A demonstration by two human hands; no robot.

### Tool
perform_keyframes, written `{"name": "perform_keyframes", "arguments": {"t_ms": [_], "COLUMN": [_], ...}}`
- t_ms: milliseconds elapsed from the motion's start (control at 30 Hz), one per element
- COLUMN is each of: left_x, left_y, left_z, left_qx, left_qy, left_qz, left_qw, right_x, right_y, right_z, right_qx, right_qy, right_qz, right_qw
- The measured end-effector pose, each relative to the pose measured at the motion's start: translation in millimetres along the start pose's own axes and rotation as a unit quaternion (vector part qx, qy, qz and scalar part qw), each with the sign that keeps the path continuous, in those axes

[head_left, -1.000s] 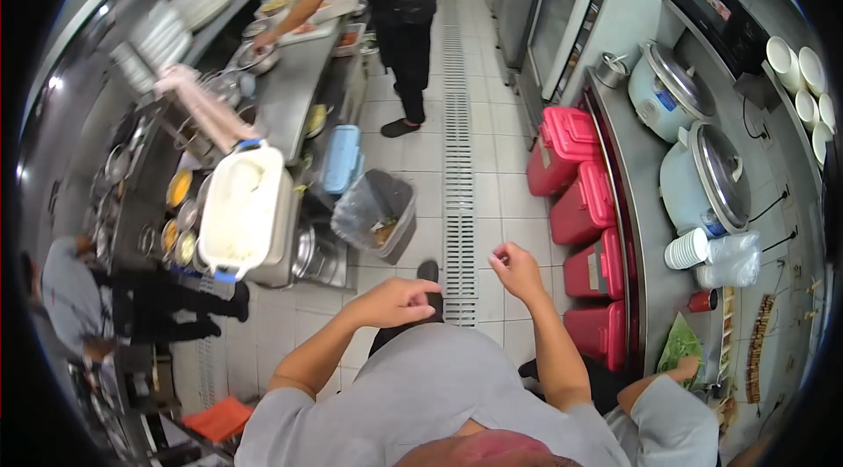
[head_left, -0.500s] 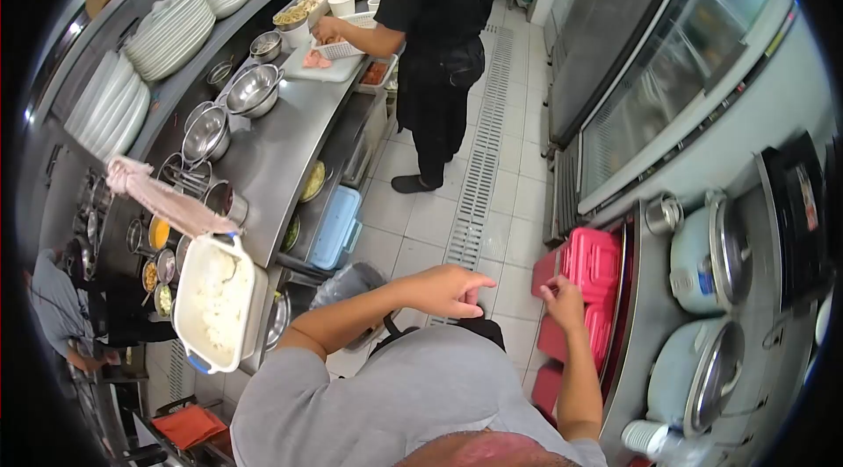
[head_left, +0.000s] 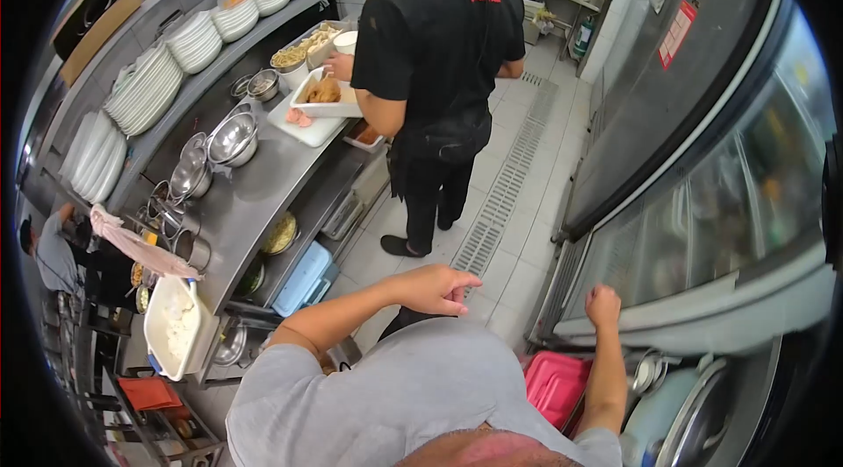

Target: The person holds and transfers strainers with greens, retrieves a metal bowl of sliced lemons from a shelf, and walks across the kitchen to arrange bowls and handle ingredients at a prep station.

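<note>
In front of my chest, my left hand (head_left: 437,288) hangs over the tiled floor, index finger stretched out and thumb apart, holding nothing. My right hand (head_left: 603,305) is raised on the right with its fingers curled into a fist; nothing shows in it. It overlaps the lower part of the glass-fronted fridge (head_left: 694,230) in this view. Below that forearm lies a pink-red lidded box (head_left: 557,386), beside a pale pot (head_left: 659,401) with a lid.
Ahead, a co-worker in black (head_left: 439,54) holds a white tray (head_left: 327,105) of food over the counter. The steel counter (head_left: 263,173) on the left carries metal bowls (head_left: 233,138). A rice tub (head_left: 178,326) stands at its near end. A floor drain (head_left: 509,177) runs along the aisle.
The view has moved forward and turned right toward the fridge. My right hand has risen away from the red boxes and its fingers have closed. The co-worker has lifted a tray.
</note>
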State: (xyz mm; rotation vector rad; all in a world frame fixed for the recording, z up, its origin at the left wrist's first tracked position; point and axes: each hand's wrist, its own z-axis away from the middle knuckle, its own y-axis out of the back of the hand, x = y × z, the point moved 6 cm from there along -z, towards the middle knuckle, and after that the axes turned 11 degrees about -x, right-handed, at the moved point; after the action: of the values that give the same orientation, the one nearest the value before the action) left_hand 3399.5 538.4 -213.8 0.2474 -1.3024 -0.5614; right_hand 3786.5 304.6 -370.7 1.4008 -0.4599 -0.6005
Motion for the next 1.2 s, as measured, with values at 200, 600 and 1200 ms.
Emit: {"name": "perform_keyframes", "arguments": {"t_ms": [200, 600, 1200], "left_x": [-81.2, -140.8, -263.8], "left_y": [112.2, 369.9, 475.2], "left_z": [-122.7, -270.9, -202.9], "left_qx": [0.016, 0.116, 0.399], "left_qy": [0.003, -0.007, 0.194], "left_qz": [0.041, 0.024, 0.202], "left_qw": [0.999, 0.993, 0.873], "right_x": [45.0, 76.7, -293.1], "right_y": [-26.0, -117.9, -26.3], "right_z": [-26.2, -143.8, -787.5], "right_qx": [-0.095, -0.230, -0.269], "right_qy": [-0.025, -0.123, 0.354], "right_qz": [0.014, -0.047, -0.184], "right_qw": [0.995, 0.964, 0.877]}}
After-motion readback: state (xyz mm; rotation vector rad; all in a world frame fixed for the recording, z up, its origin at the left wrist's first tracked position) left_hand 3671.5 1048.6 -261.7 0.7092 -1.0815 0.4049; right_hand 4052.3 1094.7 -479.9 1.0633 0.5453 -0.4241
